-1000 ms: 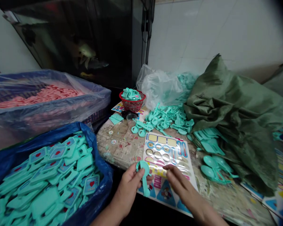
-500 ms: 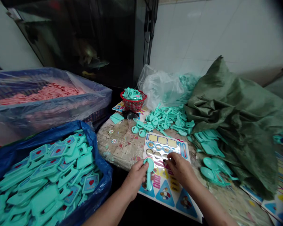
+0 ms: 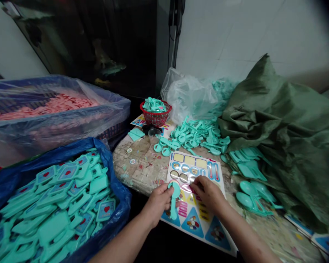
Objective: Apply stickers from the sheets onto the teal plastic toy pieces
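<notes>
Left hand point(image 3: 159, 204), in the head view, is closed in a pinch on a teal piece point(image 3: 175, 193), a round head with a long handle, held up in front of the sticker sheet point(image 3: 188, 159). Right hand point(image 3: 210, 193) has its fingertips drawn together at the sheet, just beside the held piece; whether they have hold of a sticker cannot be told.

As for progress, the held piece's round face shows no sticker that can be made out, so it looks unfinished. Most printed shapes remain on the sheet; a couple of circles may be bare, though glare leaves this unsure. Many teal boards point(image 3: 71, 173) in the blue bag point(image 3: 106, 157) bear a heart label. Plain-looking pieces lie in the loose heap point(image 3: 192, 135) beyond the sheet, seemingly still to be handled.

For moving, the easiest room seems to be left of the sheet, where the tabletop point(image 3: 142, 160) carries two small round stickers. On the right, the teal spoons point(image 3: 246, 201) and green sack point(image 3: 285, 109) crowd in, leaving a narrower strip. The sheet's near edge appears to overhang the table's front edge, above darkness.
</notes>
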Demonstrator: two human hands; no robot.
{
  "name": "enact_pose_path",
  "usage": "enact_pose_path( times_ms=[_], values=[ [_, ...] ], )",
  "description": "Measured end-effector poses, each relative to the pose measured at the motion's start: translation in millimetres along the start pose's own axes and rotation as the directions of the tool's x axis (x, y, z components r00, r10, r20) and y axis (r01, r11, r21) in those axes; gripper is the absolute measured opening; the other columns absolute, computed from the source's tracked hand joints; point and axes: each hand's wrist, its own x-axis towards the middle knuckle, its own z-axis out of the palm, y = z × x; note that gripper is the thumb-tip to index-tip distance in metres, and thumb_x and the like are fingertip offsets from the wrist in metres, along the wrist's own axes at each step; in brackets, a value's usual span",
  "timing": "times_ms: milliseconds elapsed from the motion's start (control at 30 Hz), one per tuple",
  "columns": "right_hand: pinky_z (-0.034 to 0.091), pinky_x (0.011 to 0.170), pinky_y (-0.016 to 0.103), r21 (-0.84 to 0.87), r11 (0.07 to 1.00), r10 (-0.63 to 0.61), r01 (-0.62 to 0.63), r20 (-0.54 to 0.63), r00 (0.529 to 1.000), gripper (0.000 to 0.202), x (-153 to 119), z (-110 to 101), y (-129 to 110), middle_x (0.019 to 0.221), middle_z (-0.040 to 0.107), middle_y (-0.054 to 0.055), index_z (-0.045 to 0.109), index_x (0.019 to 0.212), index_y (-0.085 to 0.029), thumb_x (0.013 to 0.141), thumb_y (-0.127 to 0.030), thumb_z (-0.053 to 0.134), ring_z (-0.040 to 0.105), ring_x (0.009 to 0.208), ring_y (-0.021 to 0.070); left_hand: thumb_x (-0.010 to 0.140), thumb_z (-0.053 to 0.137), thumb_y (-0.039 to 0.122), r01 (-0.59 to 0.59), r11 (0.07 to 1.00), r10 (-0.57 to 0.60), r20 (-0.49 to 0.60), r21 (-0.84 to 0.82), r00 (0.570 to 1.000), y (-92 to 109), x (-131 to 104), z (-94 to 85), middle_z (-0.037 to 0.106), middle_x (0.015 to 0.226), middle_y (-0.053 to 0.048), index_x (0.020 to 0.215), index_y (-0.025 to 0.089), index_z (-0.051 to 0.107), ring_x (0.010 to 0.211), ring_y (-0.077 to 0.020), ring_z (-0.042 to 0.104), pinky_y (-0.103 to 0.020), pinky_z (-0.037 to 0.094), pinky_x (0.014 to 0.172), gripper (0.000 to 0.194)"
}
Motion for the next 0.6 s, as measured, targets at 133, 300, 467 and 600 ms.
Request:
enact_pose_path(
  times_ms=[133,300,467,600],
  values=[
    [0.037,0.059,0.026,0.018,1.000,-0.009,0.009,0.005,1.000,0.016,2.0,-0.3,-5.5,0.072,0.059,0.001,0.053,0.074,-0.022,0.080,-0.037,0.050,0.053,0.064,0.0153,0.073,0.066,0.036,-0.015,1.000,0.015,0.012,-0.006,1.000,-2.8,1.5,-2.4,0.069,0.086,-0.007,0.103,0.015,0.061,0.076,-0.0179,0.066,-0.032,0.052,0.074,0.037],
    [0.037,0.061,0.027,0.000,1.000,-0.007,0.007,-0.035,0.999,0.017,0.4,-0.9,-5.7,0.074,0.059,0.002,0.053,0.074,-0.021,0.081,-0.035,0.046,0.053,0.067,0.0165,0.076,0.064,0.035,-0.028,1.000,0.028,0.015,-0.009,0.999,-5.4,2.6,-3.8,0.069,0.082,-0.006,0.104,0.015,0.060,0.075,-0.0166,0.065,-0.031,0.052,0.074,0.035],
    [0.037,0.062,0.027,0.001,1.000,-0.016,0.016,-0.018,1.000,0.017,-0.7,2.9,-8.8,0.075,0.060,0.002,0.054,0.072,-0.022,0.080,-0.035,0.049,0.053,0.068,0.0166,0.073,0.066,0.036,-0.028,1.000,0.028,0.017,-0.005,0.999,-4.7,1.9,-3.7,0.069,0.085,-0.007,0.102,0.015,0.060,0.076,-0.0173,0.066,-0.032,0.051,0.074,0.036],
    [0.037,0.062,0.028,0.001,1.000,0.008,-0.008,-0.039,0.999,0.019,-1.1,1.7,-5.2,0.075,0.059,0.003,0.055,0.075,-0.021,0.082,-0.037,0.045,0.053,0.068,0.0172,0.072,0.067,0.038,-0.017,1.000,0.017,0.012,-0.005,1.000,-4.2,1.8,-3.6,0.069,0.083,-0.007,0.102,0.015,0.060,0.076,-0.0182,0.066,-0.032,0.051,0.074,0.038]
  ],
)
